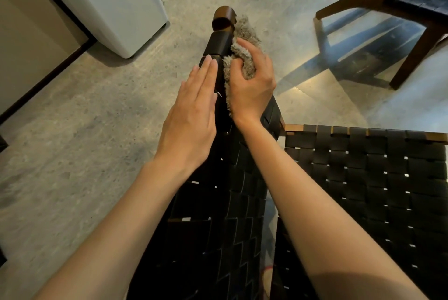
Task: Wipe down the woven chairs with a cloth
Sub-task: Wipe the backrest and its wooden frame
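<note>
Woven chair (363, 178) fills the lower middle and right, under and between both forearms; black straps in a basket weave, wooden frame showing at the seat edge right of the right wrist. Its backrest is seen edge-on, running up between the two hands and ending in a rounded wooden post top (224, 17) just beyond the fingertips. Concrete floor (84, 130) spreads left of the left hand and past both hands. White appliance or bin (109, 1) stands well up-left of the left hand, against a dark-trimmed wall. Second chair (400, 9), wood legs and dark woven seat, sits well up-right of the right hand. Left hand (191, 115) is flat, fingers straight and together, palm pressed against the left face of the backrest, gripping nothing. Right hand (252, 81) is curled around the cloth (240, 50), fingers closed into the pile, pushing it against the right side of the backrest near the top. Cloth is shaggy and beige, bunched up, one end sticking out past the fingers beside the post top.
</note>
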